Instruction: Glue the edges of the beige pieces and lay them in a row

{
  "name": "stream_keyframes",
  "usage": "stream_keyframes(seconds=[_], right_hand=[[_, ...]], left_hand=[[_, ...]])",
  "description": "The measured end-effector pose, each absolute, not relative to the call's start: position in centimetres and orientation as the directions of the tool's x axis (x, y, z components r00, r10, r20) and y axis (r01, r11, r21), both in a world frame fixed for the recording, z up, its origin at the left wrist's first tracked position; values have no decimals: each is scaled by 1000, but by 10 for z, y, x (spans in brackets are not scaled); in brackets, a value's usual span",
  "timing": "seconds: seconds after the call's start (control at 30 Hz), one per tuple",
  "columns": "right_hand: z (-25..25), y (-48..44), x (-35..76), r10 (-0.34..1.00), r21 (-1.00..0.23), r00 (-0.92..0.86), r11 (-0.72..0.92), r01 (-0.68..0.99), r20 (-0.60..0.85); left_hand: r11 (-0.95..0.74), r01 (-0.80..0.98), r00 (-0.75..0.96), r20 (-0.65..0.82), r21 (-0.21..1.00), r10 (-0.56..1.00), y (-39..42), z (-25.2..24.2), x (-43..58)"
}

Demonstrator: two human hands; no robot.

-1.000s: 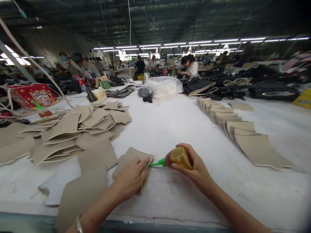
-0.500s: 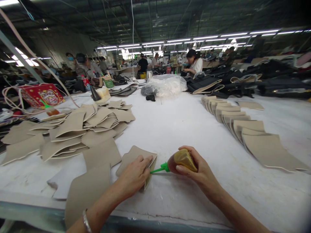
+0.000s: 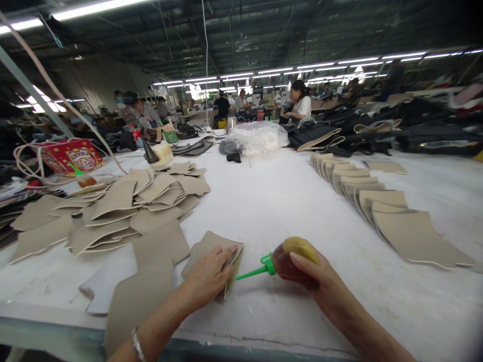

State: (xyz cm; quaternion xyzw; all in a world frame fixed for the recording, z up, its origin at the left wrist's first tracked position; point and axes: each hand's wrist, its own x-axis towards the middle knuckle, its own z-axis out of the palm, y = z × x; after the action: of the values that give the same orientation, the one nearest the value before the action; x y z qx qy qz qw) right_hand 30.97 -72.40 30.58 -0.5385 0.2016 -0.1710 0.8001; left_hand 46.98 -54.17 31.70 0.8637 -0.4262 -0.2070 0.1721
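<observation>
Left hand [image 3: 210, 277]: fingers part-bent atop layered taupe sheet piece [image 3: 204, 245], near front edge of white desk [image 3: 260, 201]; whether pinching, cannot tell. Right hand [image 3: 320, 276]: closed round amber, green-nozzled squeeze bottle [image 3: 289, 259], tip [image 3: 241, 277] just beside piece. Advisable: layers held steady, tip close, squeeze light.

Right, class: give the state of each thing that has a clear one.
Bottle: tilted, held in the right grip
Nozzle: pointing left
Middle piece: pressed under the left grip
Left pile of pieces: loosely heaped
Right row of pieces: overlapping
Plastic bag: crumpled
Red bag: upright
Ceiling lights: lit
</observation>
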Motion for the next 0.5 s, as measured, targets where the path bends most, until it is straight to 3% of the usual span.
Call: stream_keyframes(seconds=[0.1,0.2,0.3,0.4,0.5], right_hand=[[305,-734,296,-542,-754,789,638,160,-291],[307,-742,278,-569,-560,702,777,287,-428],[315,-749,258,-572,-424,612,819,387,-546],[328,-759,237,-568,-330,547,815,476,-615],[346,-773,210,-618,-283,542,767,576,-570]], left_hand=[[-560,-647,546,-198,517,-814,-540,321,468],[-593,-616,624,-138,519,-769,-536,323,469],[-744,-541,807,-9,393,-591,-532,322,481],[-827,-478,857,-48,297,-512,-527,321,502],[-781,-451,800,-192,431,-568,-529,316,517]])
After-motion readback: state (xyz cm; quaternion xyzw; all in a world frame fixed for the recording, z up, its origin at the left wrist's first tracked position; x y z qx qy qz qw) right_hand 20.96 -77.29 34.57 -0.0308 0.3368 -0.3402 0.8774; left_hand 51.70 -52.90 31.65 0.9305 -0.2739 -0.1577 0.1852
